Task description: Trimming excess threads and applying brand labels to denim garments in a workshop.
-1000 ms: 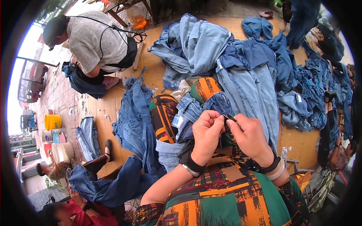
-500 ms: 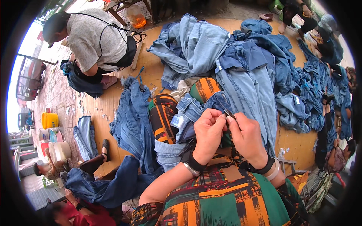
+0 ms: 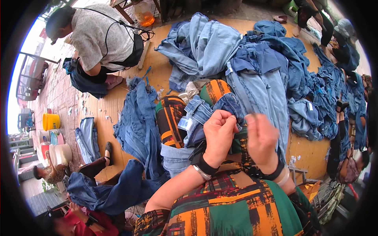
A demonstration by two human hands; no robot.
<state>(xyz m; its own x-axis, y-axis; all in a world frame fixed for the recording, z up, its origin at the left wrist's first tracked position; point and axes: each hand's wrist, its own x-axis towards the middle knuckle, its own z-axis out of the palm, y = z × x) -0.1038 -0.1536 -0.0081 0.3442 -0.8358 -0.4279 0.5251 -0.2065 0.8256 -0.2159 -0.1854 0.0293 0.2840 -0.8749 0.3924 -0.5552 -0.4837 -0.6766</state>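
Note:
A blue denim garment (image 3: 194, 114) with a white label lies bunched over my lap. My left hand (image 3: 217, 131) pinches its edge, where a darker denim fold (image 3: 229, 103) rises above my fingers. Just right of it, apart from the cloth, my right hand (image 3: 261, 138) is smeared by motion. Its fingers look closed, with a dark blurred shape of a small pointed tool (image 3: 252, 114) at the fingertips. The tool's kind does not show clearly. Light-blue denim (image 3: 177, 157) hangs beside my left wrist.
Heaps of denim (image 3: 204, 47) cover the tan ground sheet (image 3: 307, 157) ahead and to the right. More jeans (image 3: 138, 118) lie at my left. A person in a grey shirt (image 3: 98, 35) bends at the far left; others sit around. A yellow bucket (image 3: 51, 122) stands left.
My right hand has moved away from my left to the right, taking the dark pointed tool off the denim edge. The left hand stays nearly in place, still pinching.

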